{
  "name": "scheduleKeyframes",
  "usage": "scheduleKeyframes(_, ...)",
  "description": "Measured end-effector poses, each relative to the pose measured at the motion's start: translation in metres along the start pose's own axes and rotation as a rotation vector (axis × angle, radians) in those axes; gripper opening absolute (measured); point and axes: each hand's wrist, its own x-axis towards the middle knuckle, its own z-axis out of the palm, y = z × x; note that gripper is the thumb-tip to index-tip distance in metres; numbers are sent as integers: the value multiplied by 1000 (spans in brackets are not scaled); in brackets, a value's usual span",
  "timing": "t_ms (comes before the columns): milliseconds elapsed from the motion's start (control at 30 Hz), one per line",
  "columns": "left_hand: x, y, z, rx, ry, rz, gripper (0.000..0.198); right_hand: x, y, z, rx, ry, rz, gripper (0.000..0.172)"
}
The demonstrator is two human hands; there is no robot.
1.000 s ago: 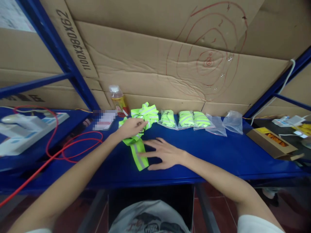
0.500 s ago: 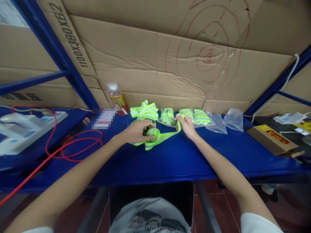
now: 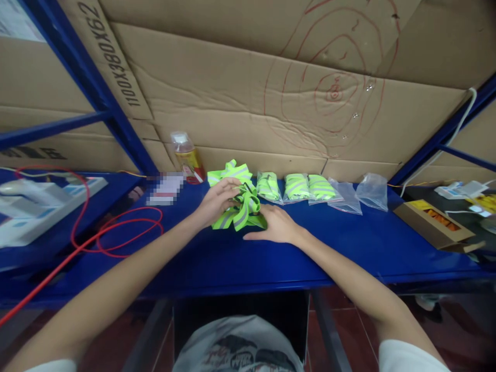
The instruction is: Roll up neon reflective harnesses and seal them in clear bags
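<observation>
A neon yellow-green reflective strap (image 3: 245, 209) with grey stripes lies in loose loops on the blue table. My left hand (image 3: 219, 200) grips the bundle from its left side, fingers curled over the upper loops. From the right, my right hand (image 3: 279, 226) is cupped round the strap's edge, its thumb stretched left along the front and its fingertips partly hidden. Just behind is another heap of the same strap material (image 3: 228, 170). Clear bags with folded straps (image 3: 268, 187) stand in a row beyond my right hand, including another filled bag (image 3: 296, 187).
Flat clear bags (image 3: 372, 192) lie right of the filled ones. An opened cardboard box (image 3: 434, 225) sits at the right. Behind are a bottle (image 3: 188, 160) and a cardboard wall (image 3: 217, 77). A red cable (image 3: 104, 232) loops across the table's left part.
My right hand has moved left and down, bringing the stretched strap end back to the bundle. The loops are now gathered between both hands; my left hand has shifted slightly up.
</observation>
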Motion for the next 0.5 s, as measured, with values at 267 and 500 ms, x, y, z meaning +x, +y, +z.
scheduleKeyframes(267, -5, 17, 10, 210, -46, 125, 32, 3, 0, -3, 626, 152, 116, 82)
scheduleKeyframes(500, 19, 89, 36, 604, -209, 426, 24, 50, -22, -63, 404, 315, -24, 43)
